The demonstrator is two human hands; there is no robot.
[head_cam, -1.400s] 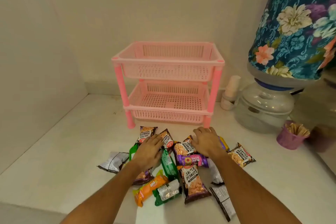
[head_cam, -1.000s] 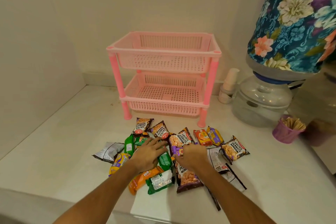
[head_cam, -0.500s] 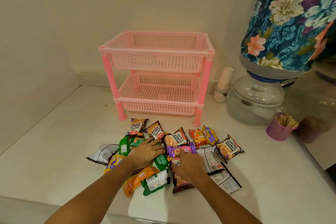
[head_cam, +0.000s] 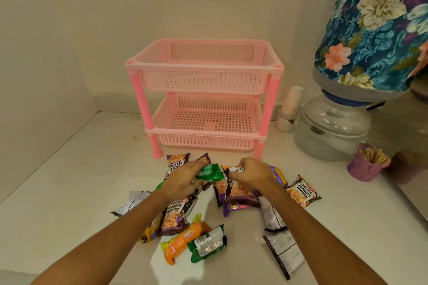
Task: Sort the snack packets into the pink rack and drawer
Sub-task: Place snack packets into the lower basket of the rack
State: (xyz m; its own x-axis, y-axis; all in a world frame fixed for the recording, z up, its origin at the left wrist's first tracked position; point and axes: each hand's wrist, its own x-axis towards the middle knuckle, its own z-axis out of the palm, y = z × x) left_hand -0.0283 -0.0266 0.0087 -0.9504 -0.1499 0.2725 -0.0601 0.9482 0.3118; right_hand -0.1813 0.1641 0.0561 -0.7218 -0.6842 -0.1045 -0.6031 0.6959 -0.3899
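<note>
A two-tier pink rack point(head_cam: 203, 69) stands against the back wall, and both of its baskets look bare. In front of it several snack packets lie scattered on the white counter. My left hand point(head_cam: 183, 179) grips a green packet point(head_cam: 209, 171) lifted off the pile. My right hand point(head_cam: 251, 174) holds a salted peanuts packet point(head_cam: 238, 190) by its top edge, with a purple packet hanging just under it. An orange biscuit packet point(head_cam: 183, 242) and another green packet point(head_cam: 207, 244) lie nearest me.
A water dispenser jar point(head_cam: 331, 127) under a floral cover point(head_cam: 379, 25) stands at the right. A stack of white cups point(head_cam: 290, 106) sits beside it, and a purple cup of wooden sticks point(head_cam: 367, 164) stands farther right. A wall closes the left side.
Both hands were pressing flat on the pile; now each has lifted a packet, green in the left, salted peanuts in the right. The packets have been shuffled about.
</note>
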